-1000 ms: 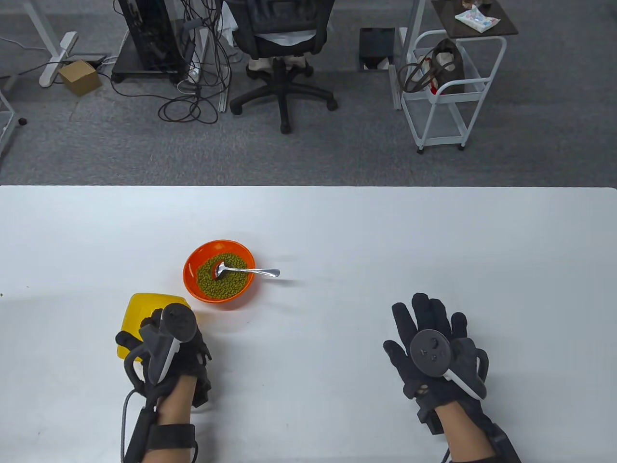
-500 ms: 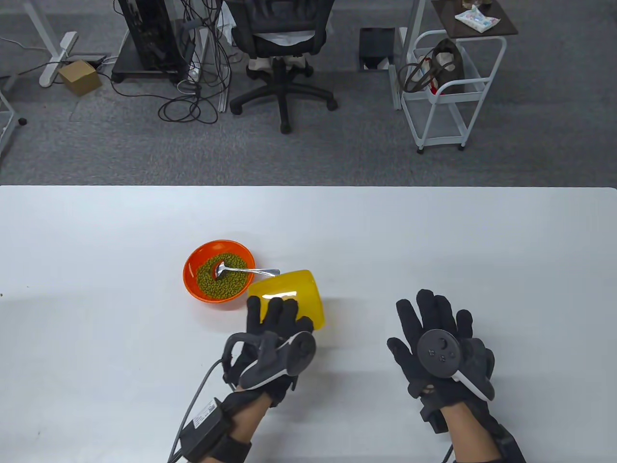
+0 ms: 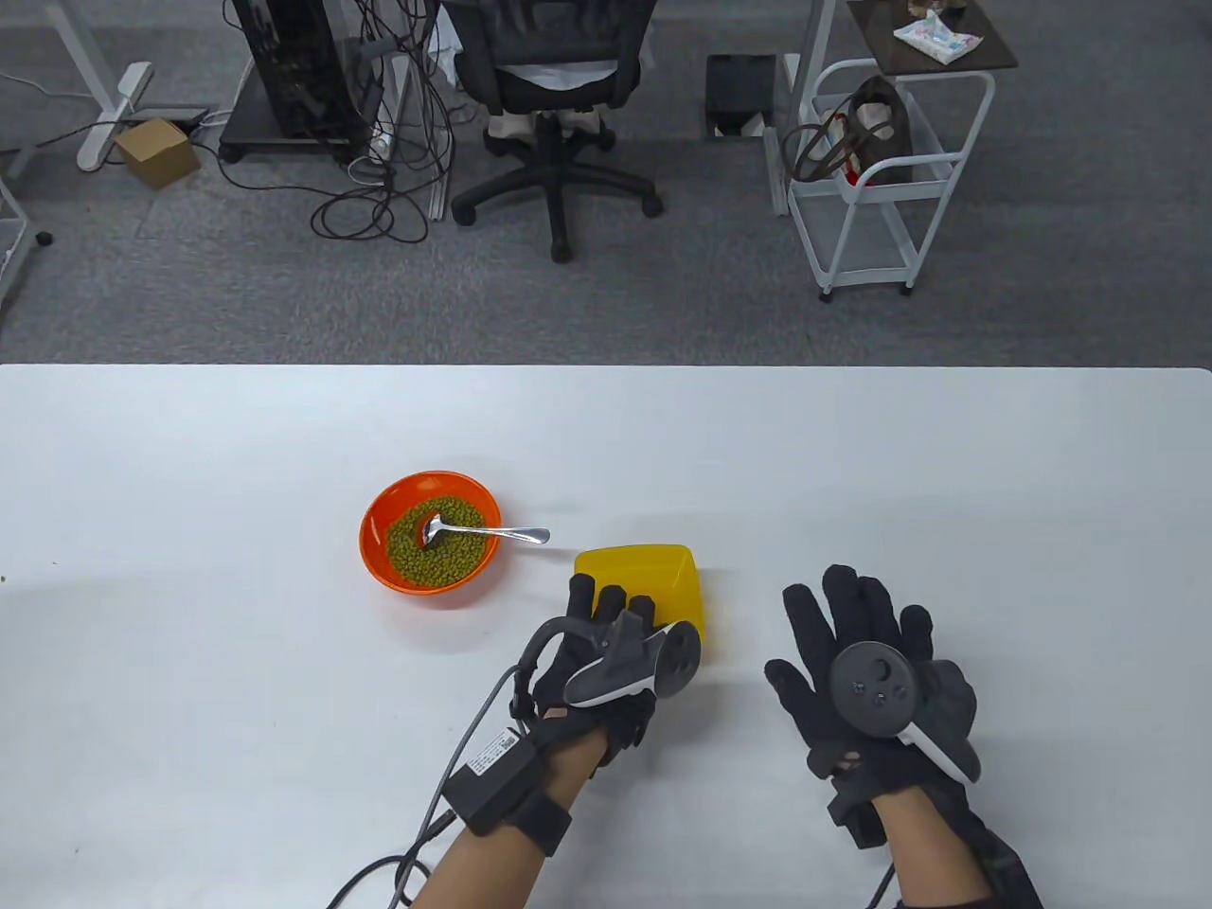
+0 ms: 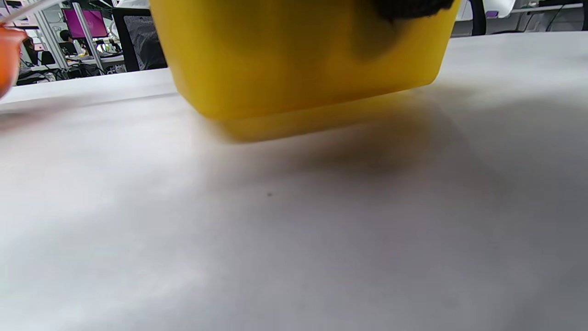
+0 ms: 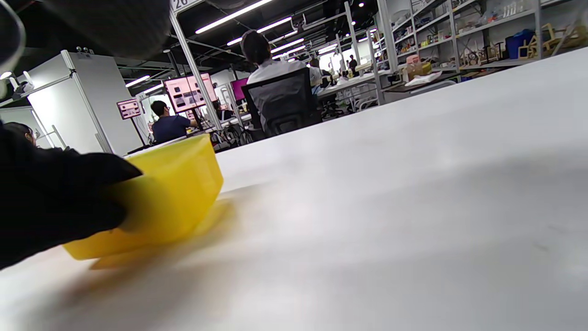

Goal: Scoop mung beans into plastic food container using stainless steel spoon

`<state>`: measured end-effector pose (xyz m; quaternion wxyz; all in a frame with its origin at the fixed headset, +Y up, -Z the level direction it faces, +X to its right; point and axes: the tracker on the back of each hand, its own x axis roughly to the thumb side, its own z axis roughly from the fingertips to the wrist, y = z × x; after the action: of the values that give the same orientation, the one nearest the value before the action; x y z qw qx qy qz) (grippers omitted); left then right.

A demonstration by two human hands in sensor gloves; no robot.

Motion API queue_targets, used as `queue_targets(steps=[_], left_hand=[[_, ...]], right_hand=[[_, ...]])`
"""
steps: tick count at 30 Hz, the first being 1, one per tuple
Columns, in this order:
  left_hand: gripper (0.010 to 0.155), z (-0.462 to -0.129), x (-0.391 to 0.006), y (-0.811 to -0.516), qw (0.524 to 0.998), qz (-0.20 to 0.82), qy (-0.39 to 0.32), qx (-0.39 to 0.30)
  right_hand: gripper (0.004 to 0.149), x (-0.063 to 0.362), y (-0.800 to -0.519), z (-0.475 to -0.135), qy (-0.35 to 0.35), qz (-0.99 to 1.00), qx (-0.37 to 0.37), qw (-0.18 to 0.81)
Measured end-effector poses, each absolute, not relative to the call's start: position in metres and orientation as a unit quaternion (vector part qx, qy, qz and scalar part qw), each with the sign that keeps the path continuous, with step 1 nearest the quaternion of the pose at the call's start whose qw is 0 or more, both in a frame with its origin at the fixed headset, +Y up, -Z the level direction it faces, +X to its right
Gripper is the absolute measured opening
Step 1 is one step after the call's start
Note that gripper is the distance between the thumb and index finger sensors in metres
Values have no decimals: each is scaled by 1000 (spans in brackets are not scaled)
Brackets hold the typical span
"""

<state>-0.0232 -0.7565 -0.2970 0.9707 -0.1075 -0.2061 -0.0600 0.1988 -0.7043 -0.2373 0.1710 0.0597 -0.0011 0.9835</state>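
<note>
An orange bowl (image 3: 431,532) of green mung beans (image 3: 440,554) sits left of centre on the white table. A stainless steel spoon (image 3: 483,532) lies in it, handle pointing right over the rim. My left hand (image 3: 611,625) grips a yellow plastic food container (image 3: 649,576) just right of the bowl, low over the table and slightly tilted. The container fills the top of the left wrist view (image 4: 298,59) and shows in the right wrist view (image 5: 170,193). My right hand (image 3: 857,630) rests flat on the table with its fingers spread, holding nothing, right of the container.
The white table (image 3: 900,454) stretches wide to the right and far side. Beyond its far edge are an office chair (image 3: 554,85), a white cart (image 3: 890,170) and floor cables. The bowl's rim (image 4: 7,55) shows at the left wrist view's edge.
My left hand carried the yellow container from the near left, past the bowl, to a spot right of the bowl and lowered it. My right hand barely moved.
</note>
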Motion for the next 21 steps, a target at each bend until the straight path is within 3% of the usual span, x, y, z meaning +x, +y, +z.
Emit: queue_targets(steps=[5, 7, 14, 17, 21], left_hand=[[44, -301, -28, -764, 971, -29, -207, -119], [44, -304, -30, -765, 966, -7, -201, -162], [49, -306, -33, -762, 960, -23, -209, -186], [67, -307, -41, -741, 959, 29, -221, -175], [68, -317, -67, -698, 972, 105, -191, -86]], right_hand=[[74, 199, -704, -237, 2, 984, 59, 169], [74, 198, -705, -237, 2, 984, 60, 169], [74, 198, -706, -238, 8, 984, 59, 166], [74, 199, -704, -237, 4, 983, 57, 174], [74, 199, -706, -238, 7, 983, 56, 175]])
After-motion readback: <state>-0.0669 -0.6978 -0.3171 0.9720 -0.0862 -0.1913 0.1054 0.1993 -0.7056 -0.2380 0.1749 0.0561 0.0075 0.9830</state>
